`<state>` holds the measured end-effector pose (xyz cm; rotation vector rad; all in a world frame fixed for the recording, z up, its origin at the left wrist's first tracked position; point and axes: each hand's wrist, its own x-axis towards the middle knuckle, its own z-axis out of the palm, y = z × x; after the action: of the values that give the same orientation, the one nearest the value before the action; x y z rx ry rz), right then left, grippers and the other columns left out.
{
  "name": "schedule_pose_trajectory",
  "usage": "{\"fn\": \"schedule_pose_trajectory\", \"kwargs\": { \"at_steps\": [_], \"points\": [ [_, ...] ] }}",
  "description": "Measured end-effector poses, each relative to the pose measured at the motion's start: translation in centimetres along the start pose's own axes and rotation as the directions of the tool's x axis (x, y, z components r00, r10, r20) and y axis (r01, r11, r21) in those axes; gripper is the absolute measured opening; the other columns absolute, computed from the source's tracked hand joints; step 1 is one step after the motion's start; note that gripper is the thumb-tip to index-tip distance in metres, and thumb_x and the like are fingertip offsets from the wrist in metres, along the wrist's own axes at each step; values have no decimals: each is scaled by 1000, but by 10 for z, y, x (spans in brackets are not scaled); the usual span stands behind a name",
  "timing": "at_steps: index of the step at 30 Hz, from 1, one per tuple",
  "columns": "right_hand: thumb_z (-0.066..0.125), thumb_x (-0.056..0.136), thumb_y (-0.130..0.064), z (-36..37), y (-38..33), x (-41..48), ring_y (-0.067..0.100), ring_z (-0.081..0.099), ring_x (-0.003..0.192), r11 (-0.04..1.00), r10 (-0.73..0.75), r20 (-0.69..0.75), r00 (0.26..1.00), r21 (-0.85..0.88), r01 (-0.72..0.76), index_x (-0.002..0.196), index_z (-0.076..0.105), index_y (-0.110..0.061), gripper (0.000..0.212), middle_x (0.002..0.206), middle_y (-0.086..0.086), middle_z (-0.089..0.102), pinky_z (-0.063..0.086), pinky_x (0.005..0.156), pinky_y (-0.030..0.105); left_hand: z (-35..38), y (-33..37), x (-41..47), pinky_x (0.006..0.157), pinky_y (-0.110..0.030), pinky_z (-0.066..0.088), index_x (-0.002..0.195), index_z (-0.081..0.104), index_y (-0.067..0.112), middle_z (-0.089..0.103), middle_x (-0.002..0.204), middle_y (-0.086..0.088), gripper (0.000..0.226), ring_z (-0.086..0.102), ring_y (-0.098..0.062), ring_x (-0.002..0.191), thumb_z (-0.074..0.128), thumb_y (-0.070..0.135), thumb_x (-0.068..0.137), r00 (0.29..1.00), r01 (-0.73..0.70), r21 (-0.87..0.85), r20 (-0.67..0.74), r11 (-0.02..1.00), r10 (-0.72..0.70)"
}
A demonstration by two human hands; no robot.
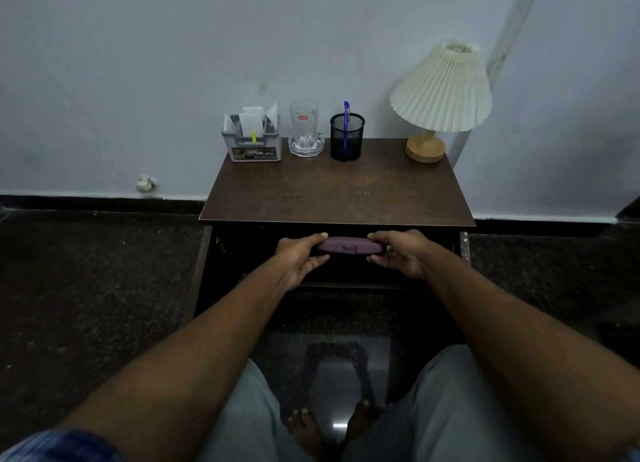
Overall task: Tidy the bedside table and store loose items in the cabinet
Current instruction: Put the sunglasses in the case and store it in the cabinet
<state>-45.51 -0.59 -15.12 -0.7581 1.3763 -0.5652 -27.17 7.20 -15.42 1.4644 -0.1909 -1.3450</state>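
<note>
Head view, looking forward and down past your knees. Both your bare forearms reach in from the lower corners and meet in front of the open cabinet (242,264) beneath the dark brown surface (339,191). Your left hand (300,255) and right hand (403,253) each grip one end of a flat purple case (349,246), fingers curled over its top edge and thumbs beneath it. The case lies level, long side toward you, just below the front edge of the surface, at the mouth of the cabinet.

Along the back of the surface, left to right, stand a grey organiser (252,146) holding white papers, a clear glass (304,118), a black mesh pen holder (347,139) with a blue pen (346,113) in it, and a lamp (441,91) with a cream pleated shade.

Hard to make out: the inside of the cabinet is very dark, so its shelves and contents cannot be told. Your hands cover both ends of the case. Whether the case rests on anything cannot be told. A blue checked sleeve (59,447) is cut off at the bottom left corner.
</note>
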Motion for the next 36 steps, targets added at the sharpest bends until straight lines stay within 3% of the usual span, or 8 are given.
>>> {"fn": "schedule_pose_trajectory", "kwargs": {
  "at_steps": [3, 7, 11, 14, 16, 19, 26, 36],
  "points": [
    [71, 89, -4, -15, 12, 9, 25, 66, 73, 997, 27, -26, 999, -65, -29, 95, 66, -1, 9, 86, 12, 62, 59, 56, 31, 10, -20, 7, 83, -39, 59, 113, 61, -8, 63, 127, -26, 28, 67, -36, 115, 72, -4, 88, 999, 34, 36, -17, 999, -33],
    [72, 87, 0, -40, 25, 28, 23, 63, 79, 993, 4, -146, 989, -113, -21, 88, 63, -4, 10, 91, 11, 60, 60, 60, 34, 32, -53, 28, 87, -38, 58, 118, 58, -5, 59, 126, -23, 30, 62, -35, 120, 69, -5, 90, 999, 23, 100, -32, 995, -20],
    [72, 83, 1, -62, 33, 54, 22, 64, 81, 983, -90, -269, 959, -181, 42, 79, 59, -11, 18, 91, 14, 64, 56, 58, 35, 59, -78, 55, 82, -33, 60, 124, 62, -3, 63, 114, -18, 36, 65, -26, 103, 69, -7, 88, 999, -29, 188, -23, 982, 34],
    [73, 78, -6, -68, 34, 73, 33, 70, 89, 958, -192, -388, 901, -272, 87, 86, 68, -5, 9, 100, 22, 71, 62, 80, 47, 78, -91, 76, 88, -36, 60, 119, 67, 2, 69, 103, -15, 35, 68, -23, 93, 71, -3, 85, 996, -70, 284, -40, 956, 85],
    [74, 76, -13, -70, 34, 84, 35, 71, 93, 950, -220, -416, 882, -297, 97, 100, 71, 0, 28, 102, 19, 73, 61, 86, 48, 88, -94, 90, 85, -35, 60, 103, 69, 8, 71, 97, -13, 21, 69, -25, 90, 72, 1, 84, 993, -77, 368, -60, 927, 106],
    [69, 82, -16, -70, 33, 101, 36, 69, 101, 946, -231, -407, 884, -305, 107, 111, 69, 3, 35, 110, 20, 71, 58, 93, 45, 96, -93, 109, 81, -38, 60, 100, 63, 5, 71, 96, -14, 16, 70, -30, 94, 70, 9, 87, 993, -40, 465, -81, 884, 88],
    [47, 102, -7, -73, 27, 140, 33, 48, 137, 966, -134, -299, 945, -253, 56, 145, 45, 2, 44, 149, 18, 50, 41, 111, 35, 111, -86, 143, 100, -41, 55, 129, 62, 2, 65, 129, -17, 34, 64, -34, 116, 52, 8, 97, 1000, 16, 524, 4, 851, -22],
    [49, 103, -10, -76, 35, 171, 33, 45, 141, 972, -48, -204, 978, -235, -2, 148, 42, 1, 47, 152, 18, 46, 40, 115, 42, 113, -90, 156, 106, -43, 50, 139, 55, -1, 58, 141, -22, 37, 58, -36, 128, 46, 8, 104, 990, 51, 539, 82, 841, -112]
  ]
}}
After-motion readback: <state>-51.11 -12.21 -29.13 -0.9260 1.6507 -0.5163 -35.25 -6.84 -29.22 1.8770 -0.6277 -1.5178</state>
